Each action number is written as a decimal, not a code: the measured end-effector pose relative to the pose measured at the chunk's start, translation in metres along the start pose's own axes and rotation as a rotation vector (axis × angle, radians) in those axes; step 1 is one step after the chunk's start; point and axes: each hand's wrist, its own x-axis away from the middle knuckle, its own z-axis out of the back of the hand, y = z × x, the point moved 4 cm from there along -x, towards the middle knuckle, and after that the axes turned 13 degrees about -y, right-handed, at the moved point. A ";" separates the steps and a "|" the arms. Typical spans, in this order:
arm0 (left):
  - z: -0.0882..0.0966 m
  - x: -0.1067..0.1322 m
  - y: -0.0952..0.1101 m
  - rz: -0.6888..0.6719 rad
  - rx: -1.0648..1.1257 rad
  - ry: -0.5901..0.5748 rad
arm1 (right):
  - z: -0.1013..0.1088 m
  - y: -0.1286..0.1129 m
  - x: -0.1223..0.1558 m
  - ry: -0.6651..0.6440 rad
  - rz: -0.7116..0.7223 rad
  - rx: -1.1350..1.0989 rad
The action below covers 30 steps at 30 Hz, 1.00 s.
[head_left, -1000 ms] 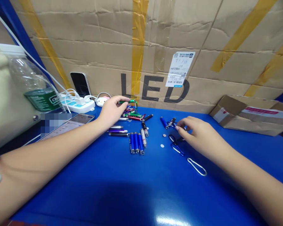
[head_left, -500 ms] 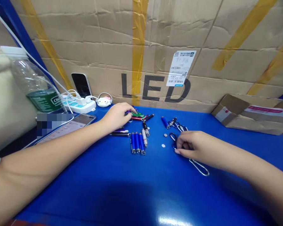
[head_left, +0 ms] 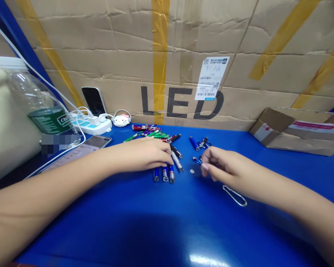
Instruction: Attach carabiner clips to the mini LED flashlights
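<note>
My left hand (head_left: 151, 155) reaches over the small blue flashlights (head_left: 165, 174). Its fingers curl down and close at their upper ends, and their lower ends stick out side by side below it. A silver flashlight (head_left: 177, 161) and black ones (head_left: 176, 151) lie just beyond the fingertips. Clear of the table's middle, my right hand (head_left: 219, 163) pinches a blue carabiner (head_left: 196, 160), partly hidden by the fingers. Past it lie a blue flashlight (head_left: 194, 143) and more clips. A silver carabiner (head_left: 235, 195) rests below my right wrist, and a small round disc (head_left: 192, 171) lies between the hands.
Green, red and purple flashlights (head_left: 153, 132) form a pile behind my left hand. On the left are a phone (head_left: 91, 146), a power strip (head_left: 96, 126) and a plastic bottle (head_left: 48, 118). An open carton (head_left: 308, 135) stands right, before the large cardboard wall (head_left: 122, 55).
My left hand has moved from the coloured pile toward me, onto the blue flashlights. The silver and black flashlights have shifted right. My right hand has moved slightly left and away with the blue carabiner.
</note>
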 end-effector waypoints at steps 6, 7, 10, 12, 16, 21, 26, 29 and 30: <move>-0.006 -0.008 0.008 -0.044 -0.022 0.028 | -0.004 -0.003 -0.006 0.033 0.018 -0.150; -0.006 -0.008 0.009 -0.042 -0.008 0.028 | -0.005 -0.003 -0.007 0.047 0.018 -0.176; -0.005 -0.009 0.012 -0.049 0.058 0.029 | -0.006 -0.001 -0.009 0.065 0.015 -0.227; -0.005 -0.010 0.013 -0.055 0.085 0.016 | -0.006 -0.001 -0.009 0.059 0.004 -0.232; -0.010 -0.012 0.013 -0.062 0.096 0.024 | -0.009 -0.003 -0.010 0.022 -0.014 -0.225; -0.017 -0.015 0.011 0.038 0.154 0.058 | -0.012 -0.008 -0.010 -0.010 -0.033 -0.233; -0.020 -0.017 0.013 0.077 0.170 0.102 | -0.010 -0.008 -0.010 -0.001 -0.030 -0.152; -0.022 -0.017 0.013 0.097 0.183 0.120 | -0.010 -0.010 -0.009 0.029 0.005 -0.071; -0.022 -0.017 0.013 0.118 0.203 0.140 | -0.010 -0.011 -0.008 0.052 0.022 -0.042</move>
